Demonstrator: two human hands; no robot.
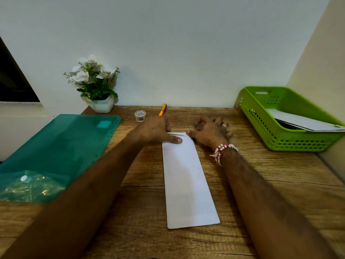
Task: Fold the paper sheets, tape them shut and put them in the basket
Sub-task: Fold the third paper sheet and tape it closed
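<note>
A white paper [186,184], folded into a long narrow strip, lies lengthwise on the wooden table [261,184]. My left hand [156,131] is at its far left corner. The thumb lies flat on top and the fingers curl down over the far edge, which is slightly raised with a dark gap under it. My right hand [211,131] rests on the table by the far right corner, fingers curled, thumb tip touching the paper. The green basket [261,128] stands at the right and holds folded white paper [306,122]. A small tape roll [140,115] sits behind my left hand.
A teal plastic folder [61,146] covers the table's left side, with a crinkled clear bag [33,186] on its near end. A white pot of flowers [97,86] stands at the back left. An orange pen [162,109] lies by the wall.
</note>
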